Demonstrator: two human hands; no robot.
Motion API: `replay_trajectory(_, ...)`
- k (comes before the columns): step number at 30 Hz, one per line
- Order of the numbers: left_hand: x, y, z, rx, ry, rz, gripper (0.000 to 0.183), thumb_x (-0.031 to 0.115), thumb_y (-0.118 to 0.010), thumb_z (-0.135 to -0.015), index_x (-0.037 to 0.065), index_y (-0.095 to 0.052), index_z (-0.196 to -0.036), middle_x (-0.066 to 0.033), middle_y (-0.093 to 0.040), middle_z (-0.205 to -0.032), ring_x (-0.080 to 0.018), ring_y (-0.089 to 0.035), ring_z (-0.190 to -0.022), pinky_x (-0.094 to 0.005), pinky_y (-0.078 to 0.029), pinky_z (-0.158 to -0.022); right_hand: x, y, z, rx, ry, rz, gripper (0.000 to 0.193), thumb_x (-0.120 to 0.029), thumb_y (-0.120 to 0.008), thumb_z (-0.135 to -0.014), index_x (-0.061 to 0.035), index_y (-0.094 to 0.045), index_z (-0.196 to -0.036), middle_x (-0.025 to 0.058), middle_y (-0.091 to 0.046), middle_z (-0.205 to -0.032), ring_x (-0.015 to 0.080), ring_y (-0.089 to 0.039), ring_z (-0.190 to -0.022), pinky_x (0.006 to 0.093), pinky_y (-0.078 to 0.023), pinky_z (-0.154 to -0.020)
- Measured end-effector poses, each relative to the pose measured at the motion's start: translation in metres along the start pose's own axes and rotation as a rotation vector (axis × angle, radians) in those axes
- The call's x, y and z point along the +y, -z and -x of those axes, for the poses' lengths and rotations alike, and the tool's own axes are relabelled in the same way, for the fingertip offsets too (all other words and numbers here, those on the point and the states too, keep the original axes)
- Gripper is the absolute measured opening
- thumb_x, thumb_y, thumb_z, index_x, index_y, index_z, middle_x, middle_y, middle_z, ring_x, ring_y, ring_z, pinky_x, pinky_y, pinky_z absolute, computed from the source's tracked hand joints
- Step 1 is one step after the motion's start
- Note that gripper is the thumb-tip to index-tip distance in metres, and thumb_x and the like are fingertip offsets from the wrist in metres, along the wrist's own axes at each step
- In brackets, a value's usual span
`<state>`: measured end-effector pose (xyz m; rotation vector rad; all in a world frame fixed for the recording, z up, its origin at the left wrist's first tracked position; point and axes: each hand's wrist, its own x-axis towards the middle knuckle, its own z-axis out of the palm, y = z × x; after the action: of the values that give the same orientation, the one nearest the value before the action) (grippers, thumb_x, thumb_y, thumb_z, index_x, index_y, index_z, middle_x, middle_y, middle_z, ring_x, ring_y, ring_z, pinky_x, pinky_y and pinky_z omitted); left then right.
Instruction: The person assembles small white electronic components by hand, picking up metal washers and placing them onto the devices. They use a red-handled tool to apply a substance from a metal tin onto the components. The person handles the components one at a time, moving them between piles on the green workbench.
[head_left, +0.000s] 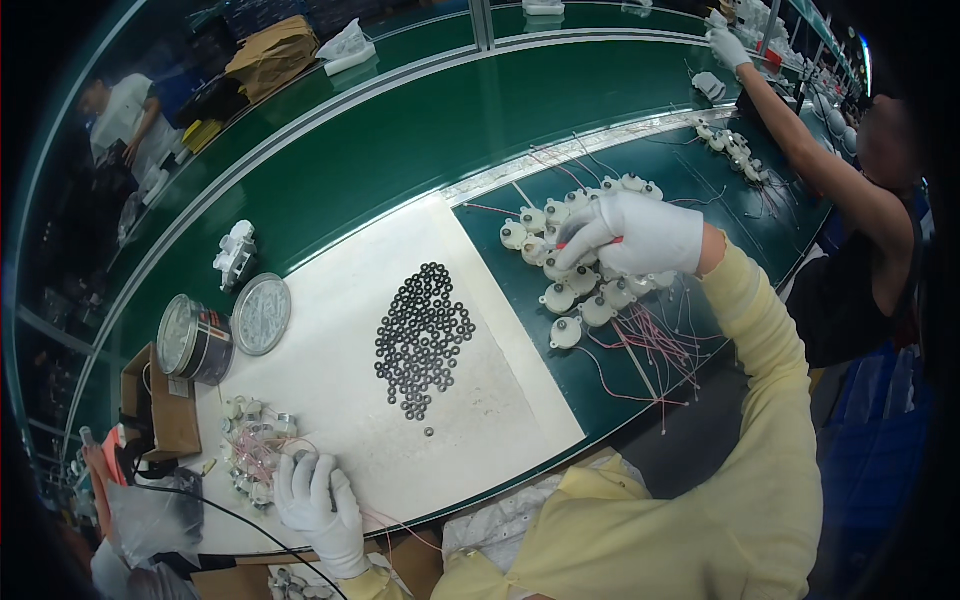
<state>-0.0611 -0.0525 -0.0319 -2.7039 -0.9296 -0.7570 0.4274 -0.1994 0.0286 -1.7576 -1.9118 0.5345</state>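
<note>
Over the bench (590, 398), the right hand (630, 235) grips a red tool (617, 240), seemingly working on white motors (566, 332), which calls for careful aim; whether the left hand (322, 505) grasps anything is unclear.

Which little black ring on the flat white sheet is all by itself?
The small round black ring nearest the picture's bottom edge: bare flat white sheet surrounds it, while the other black rings bunch together.

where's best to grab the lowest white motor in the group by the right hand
Probably pinch the round sides of that white motor, coming from the left: it lies knob up, that side is open, and a neighbouring motor crowds its right.
</note>
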Motion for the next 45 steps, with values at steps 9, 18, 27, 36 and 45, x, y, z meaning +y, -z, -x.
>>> replay_trajectory(9, 0.002, 0.003, -0.001, 0.001, 0.002, -0.003, 0.025, 0.010, -0.070, -0.086, 0.009, -0.068, -0.110, -0.0119, -0.069, -0.110, -0.0443, -0.060, -0.116, -0.0578, -0.045, -0.100, -0.003, 0.000, -0.003, 0.050, -0.046, 0.001, 0.048, 0.004, -0.054, -0.076, -0.0153, -0.082, -0.110, 0.0128, -0.074, -0.120, 0.0311, -0.068, -0.107, 0.0344, -0.053, -0.096)
replay_trajectory(18, 0.010, 0.010, -0.003, -0.017, 0.025, -0.002, 0.021, 0.003, -0.067, -0.087, 0.004, -0.070, -0.107, -0.0138, -0.068, -0.112, -0.0433, -0.060, -0.118, -0.0557, -0.045, -0.104, 0.000, 0.017, 0.020, 0.084, -0.112, -0.019, 0.046, 0.004, -0.052, -0.075, -0.0085, -0.081, -0.108, 0.0152, -0.074, -0.113, 0.0329, -0.068, -0.104, 0.0356, -0.054, -0.095)
replay_trajectory(27, 0.006, 0.008, -0.003, -0.003, 0.010, 0.001, 0.024, 0.009, -0.070, -0.086, 0.010, -0.068, -0.110, -0.0116, -0.069, -0.110, -0.0438, -0.060, -0.116, -0.0571, -0.045, -0.101, 0.003, 0.013, 0.007, 0.075, -0.145, 0.044, 0.049, 0.001, -0.051, -0.075, -0.0150, -0.082, -0.109, 0.0120, -0.074, -0.116, 0.0343, -0.068, -0.097, 0.0369, -0.055, -0.093)
replay_trajectory(36, 0.012, 0.011, -0.005, 0.006, 0.021, -0.002, 0.019, 0.004, -0.068, -0.087, 0.003, -0.070, -0.106, -0.0141, -0.069, -0.109, -0.0431, -0.060, -0.116, -0.0553, -0.046, -0.102, -0.002, 0.020, 0.030, 0.118, -0.111, 0.040, 0.036, 0.000, -0.060, -0.081, -0.0089, -0.079, -0.110, 0.0119, -0.075, -0.113, 0.0282, -0.068, -0.098, 0.0358, -0.052, -0.094)
replay_trajectory(45, 0.010, 0.011, -0.005, -0.005, 0.011, -0.006, 0.020, 0.003, -0.068, -0.088, 0.004, -0.070, -0.108, -0.0138, -0.069, -0.112, -0.0432, -0.059, -0.119, -0.0550, -0.046, -0.102, 0.003, -0.019, 0.041, 0.336, -0.202, -0.466, 0.032, -0.005, -0.058, -0.096, 0.0014, -0.072, -0.124, 0.0099, -0.076, -0.111, 0.0142, -0.069, -0.093, 0.0285, -0.054, -0.087)
